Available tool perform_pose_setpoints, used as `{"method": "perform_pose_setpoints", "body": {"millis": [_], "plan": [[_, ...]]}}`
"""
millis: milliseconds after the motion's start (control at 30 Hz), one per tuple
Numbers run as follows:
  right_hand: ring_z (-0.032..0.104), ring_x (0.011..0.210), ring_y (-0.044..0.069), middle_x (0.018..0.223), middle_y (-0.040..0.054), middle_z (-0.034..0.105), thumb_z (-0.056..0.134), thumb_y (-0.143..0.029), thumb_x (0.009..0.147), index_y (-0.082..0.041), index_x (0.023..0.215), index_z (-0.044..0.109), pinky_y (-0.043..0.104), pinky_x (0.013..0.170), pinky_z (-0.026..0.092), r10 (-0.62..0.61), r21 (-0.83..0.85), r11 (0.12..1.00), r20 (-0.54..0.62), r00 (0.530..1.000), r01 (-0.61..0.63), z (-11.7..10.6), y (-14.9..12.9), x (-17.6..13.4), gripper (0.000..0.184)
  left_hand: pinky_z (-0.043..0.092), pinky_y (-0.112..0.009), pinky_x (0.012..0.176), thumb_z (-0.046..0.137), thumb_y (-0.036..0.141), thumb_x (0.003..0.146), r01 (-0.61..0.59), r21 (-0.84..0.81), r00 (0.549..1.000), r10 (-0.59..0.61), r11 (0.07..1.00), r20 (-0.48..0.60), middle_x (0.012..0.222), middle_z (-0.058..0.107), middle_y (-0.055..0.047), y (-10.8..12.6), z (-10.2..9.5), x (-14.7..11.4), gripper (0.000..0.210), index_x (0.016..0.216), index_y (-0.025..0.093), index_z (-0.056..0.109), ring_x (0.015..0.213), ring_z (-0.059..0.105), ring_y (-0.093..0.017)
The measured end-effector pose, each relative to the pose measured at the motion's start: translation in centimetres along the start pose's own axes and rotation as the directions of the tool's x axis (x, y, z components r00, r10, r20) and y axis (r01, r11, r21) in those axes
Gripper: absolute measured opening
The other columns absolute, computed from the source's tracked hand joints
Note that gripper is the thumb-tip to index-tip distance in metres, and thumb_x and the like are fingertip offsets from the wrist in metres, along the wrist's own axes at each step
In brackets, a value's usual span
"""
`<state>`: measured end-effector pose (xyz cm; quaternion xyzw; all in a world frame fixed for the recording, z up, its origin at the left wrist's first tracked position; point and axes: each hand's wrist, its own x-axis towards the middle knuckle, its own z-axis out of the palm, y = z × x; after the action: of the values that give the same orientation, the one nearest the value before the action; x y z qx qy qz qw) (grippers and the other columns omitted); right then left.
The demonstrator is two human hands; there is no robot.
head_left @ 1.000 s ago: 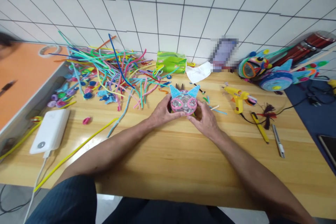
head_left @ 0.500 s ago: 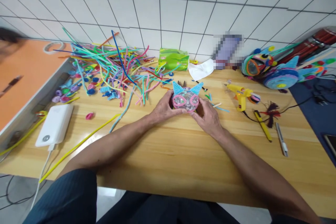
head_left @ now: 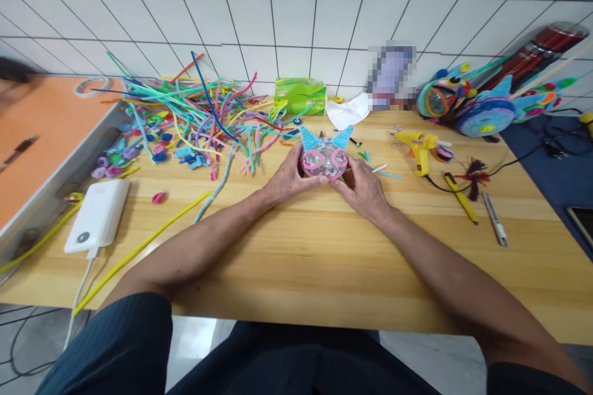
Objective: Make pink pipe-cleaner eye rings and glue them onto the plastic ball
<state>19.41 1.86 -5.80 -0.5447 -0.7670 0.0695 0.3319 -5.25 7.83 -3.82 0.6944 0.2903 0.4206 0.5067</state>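
Between my two hands is a handmade craft figure point(head_left: 326, 160) with a clear, rounded front. Two pink loops ring its front like eyes, and two light-blue ears made of pipe cleaner stand up on top. My left hand point(head_left: 296, 174) is closed around its left side, the thumb along the lower edge. My right hand point(head_left: 364, 186) grips the right side, its thumb near the bottom. The back of the figure and most of my fingertips are hidden. Just beyond it on the right lie a few short pipe cleaner scraps point(head_left: 380, 168).
A heap of pipe cleaners point(head_left: 204, 105) lies at the back left, near a white power bank point(head_left: 97, 216). A green tissue pack point(head_left: 300, 97) stands by the wall. To the right are a yellow glue gun point(head_left: 419, 149), a yellow cutter point(head_left: 462, 199), a pen-like tool point(head_left: 495, 220) and a blue craft fish point(head_left: 486, 116).
The whole view has shifted slightly, so the table's things sit a little higher and further left. Both hands keep the same hold on the figure.
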Motion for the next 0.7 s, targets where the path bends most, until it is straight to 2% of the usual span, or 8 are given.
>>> {"method": "perform_pose_setpoints", "body": {"millis": [300, 400, 533, 700], "plan": [[0.07, 0.134, 0.043, 0.146, 0.0221, 0.073, 0.068, -0.055, 0.104, -0.021, 0.166, 0.047, 0.066, 0.114, 0.058, -0.001, -0.026, 1.0, -0.029, 1.0, 0.001, 0.19, 0.19, 0.03, 0.074, 0.056, -0.055, 0.122, 0.095, 0.064, 0.079, 0.034, -0.031, 0.999, -0.035, 0.999, -0.01, 0.151, 0.067, -0.017, 0.1, -0.23, 0.16, 0.091, 0.149, 0.021, 0.056, 0.141, 0.067, -0.037], [0.071, 0.132, 0.041, 0.145, 0.0211, 0.074, 0.068, -0.057, 0.104, -0.022, 0.163, 0.05, 0.065, 0.112, 0.06, -0.012, -0.041, 0.999, -0.05, 0.999, 0.01, 0.15, 0.28, -0.03, 0.071, 0.054, -0.055, 0.125, 0.09, 0.066, 0.083, 0.004, -0.042, 1.0, -0.005, 0.999, -0.016, 0.15, 0.068, -0.016, -0.24, -0.35, 0.24, 0.086, 0.148, 0.021, 0.057, 0.142, 0.066, -0.037], [0.072, 0.129, 0.04, 0.142, 0.0192, 0.075, 0.065, -0.059, 0.105, -0.024, 0.16, 0.053, 0.064, 0.111, 0.061, -0.021, -0.04, 0.999, -0.043, 0.999, 0.019, 0.04, 0.26, -0.06, 0.066, 0.055, -0.059, 0.122, 0.093, 0.061, 0.08, -0.013, -0.014, 1.0, 0.013, 1.0, -0.006, 0.148, 0.068, -0.017, -0.61, -0.29, 0.28, 0.089, 0.149, 0.02, 0.055, 0.139, 0.068, -0.038], [0.071, 0.135, 0.041, 0.149, 0.0221, 0.072, 0.066, -0.06, 0.105, -0.02, 0.169, 0.044, 0.065, 0.114, 0.06, -0.016, -0.037, 0.999, -0.02, 1.0, 0.015, -0.21, 0.23, -0.47, 0.078, 0.055, -0.06, 0.122, 0.091, 0.059, 0.084, 0.0, -0.016, 1.0, 0.0, 1.0, 0.007, 0.149, 0.067, -0.018, -0.37, -0.08, 0.24, 0.083, 0.148, 0.02, 0.056, 0.137, 0.068, -0.039]]}}
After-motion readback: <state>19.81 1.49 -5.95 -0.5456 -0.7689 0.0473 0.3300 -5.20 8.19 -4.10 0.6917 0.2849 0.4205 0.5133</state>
